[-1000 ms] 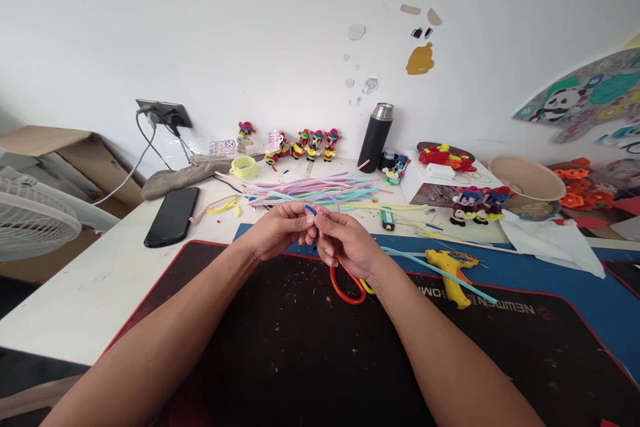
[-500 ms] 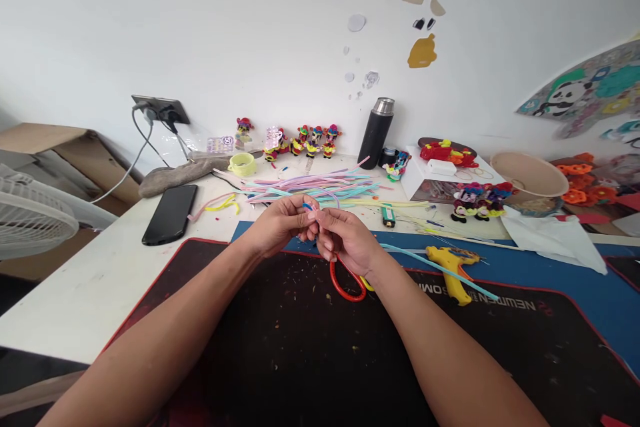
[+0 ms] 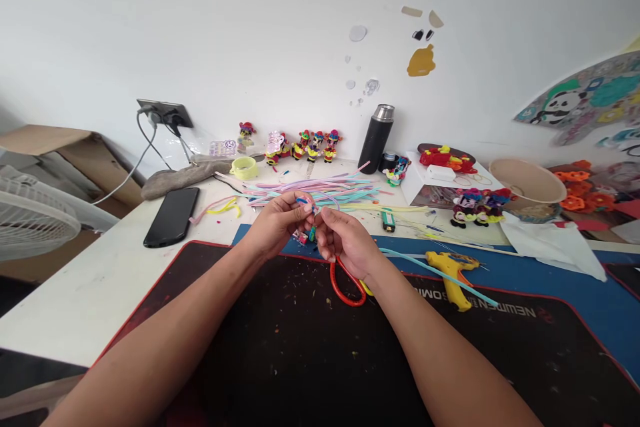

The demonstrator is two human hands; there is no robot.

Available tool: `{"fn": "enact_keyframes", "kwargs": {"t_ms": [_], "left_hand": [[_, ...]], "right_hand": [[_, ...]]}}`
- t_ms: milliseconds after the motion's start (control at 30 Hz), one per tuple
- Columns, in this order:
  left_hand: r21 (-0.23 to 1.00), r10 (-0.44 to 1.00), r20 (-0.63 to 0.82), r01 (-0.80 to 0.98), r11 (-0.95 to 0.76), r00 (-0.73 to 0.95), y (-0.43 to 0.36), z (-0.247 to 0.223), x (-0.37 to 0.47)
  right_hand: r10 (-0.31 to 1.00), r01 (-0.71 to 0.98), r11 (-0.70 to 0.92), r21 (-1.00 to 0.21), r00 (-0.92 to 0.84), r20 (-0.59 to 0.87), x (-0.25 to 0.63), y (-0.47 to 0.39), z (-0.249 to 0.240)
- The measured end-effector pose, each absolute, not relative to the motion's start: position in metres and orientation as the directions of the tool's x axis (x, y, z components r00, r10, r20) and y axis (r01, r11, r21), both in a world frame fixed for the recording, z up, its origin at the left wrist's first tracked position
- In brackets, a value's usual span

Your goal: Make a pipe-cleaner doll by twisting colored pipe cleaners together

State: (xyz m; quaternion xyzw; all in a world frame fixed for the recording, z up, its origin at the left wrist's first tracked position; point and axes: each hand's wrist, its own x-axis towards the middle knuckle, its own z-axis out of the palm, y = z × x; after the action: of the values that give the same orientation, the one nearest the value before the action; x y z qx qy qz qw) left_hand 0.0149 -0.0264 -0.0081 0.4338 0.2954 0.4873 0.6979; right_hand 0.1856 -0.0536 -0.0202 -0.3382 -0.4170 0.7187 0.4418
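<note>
Between thumb and fingers, my left hand grips a small blue-and-pink pipe-cleaner piece. Close to its right, my right hand is closed in a pinch. A thin lilac pipe cleaner arcs behind and down to the right fingers; the exact grip is hidden. Below the hands, small red and green bits show between the fingers. A red loop lies on the black mat under my right wrist, with something yellow beside it, partly covered.
Pastel pipe cleaners lie piled beyond the hands. Small figures and a black flask stand by the wall. A yellow glue gun is at right, a light blue strand crossing it. At left are a phone and a fan.
The fingers of my hands have come slightly apart, so more of the blue-and-pink piece and the red and green bits below shows. The view has tilted slightly up.
</note>
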Motion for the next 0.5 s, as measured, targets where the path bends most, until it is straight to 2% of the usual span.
{"fn": "enact_keyframes", "kwargs": {"t_ms": [233, 500], "left_hand": [[0.921, 0.953, 0.028, -0.379, 0.093, 0.303, -0.0287, -0.0084, 0.0195], [0.909, 0.960, -0.002, -0.400, 0.118, 0.279, -0.0297, -0.0095, 0.0244]], "right_hand": [[0.923, -0.342, -0.266, -0.901, -0.361, -0.136, 0.1828, -0.0542, -0.0213], [0.921, -0.348, -0.239, -0.906, -0.377, -0.098, 0.1815, -0.0559, -0.0211]]}}
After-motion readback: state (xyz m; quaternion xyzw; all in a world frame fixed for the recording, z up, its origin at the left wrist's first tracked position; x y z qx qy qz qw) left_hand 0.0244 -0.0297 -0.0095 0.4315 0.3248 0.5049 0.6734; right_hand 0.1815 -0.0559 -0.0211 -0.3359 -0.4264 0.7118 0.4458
